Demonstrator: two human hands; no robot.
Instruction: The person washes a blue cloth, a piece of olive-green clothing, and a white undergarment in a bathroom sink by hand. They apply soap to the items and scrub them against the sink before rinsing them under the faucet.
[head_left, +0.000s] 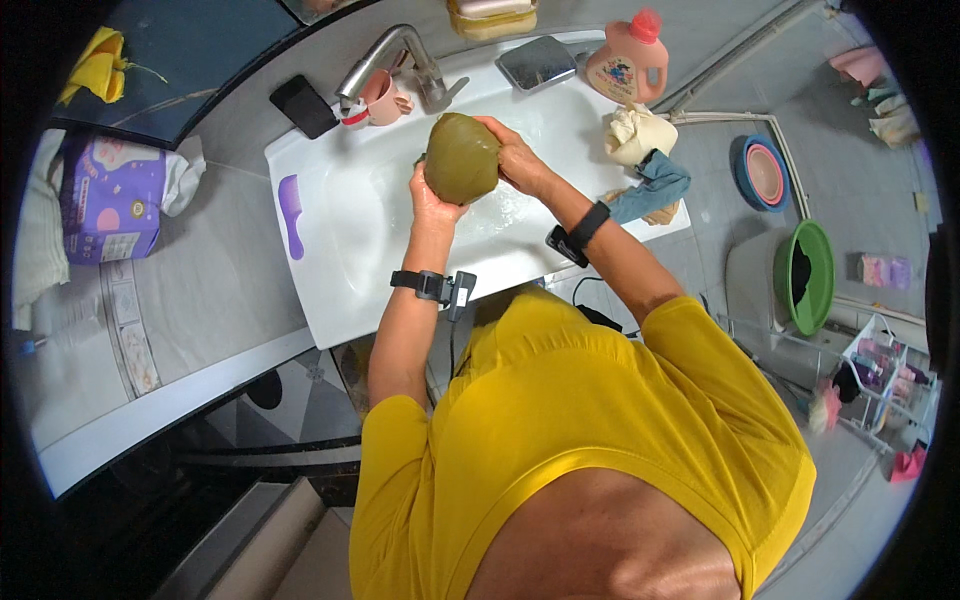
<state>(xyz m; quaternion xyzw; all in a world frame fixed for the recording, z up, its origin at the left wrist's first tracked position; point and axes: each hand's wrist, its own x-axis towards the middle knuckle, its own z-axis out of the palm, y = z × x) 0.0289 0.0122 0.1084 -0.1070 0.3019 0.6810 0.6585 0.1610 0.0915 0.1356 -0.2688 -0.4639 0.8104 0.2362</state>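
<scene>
Both my hands grip a rounded, olive-green bundle of wet-looking cloth (462, 159) above the basin of a white washbasin (337, 300). My left hand (435, 196) holds it from the lower left, its fingers partly hidden behind it. My right hand (517, 156) holds its right side, with fingers at the upper edge. A little water lies in the basin below. The metal faucet (401, 56) rises behind the bundle, to the upper left, beside a pink cup (382, 101). A purple comb (290, 217) rests on the basin's left rim.
A black phone (304, 106) lies at the back left. Along the back stand a silvery box (538, 63) and a pink detergent bottle (628, 60). Cream cloth (640, 135) and blue-grey cloth (656, 187) lie on the right rim. A green basin (812, 277) is farther right.
</scene>
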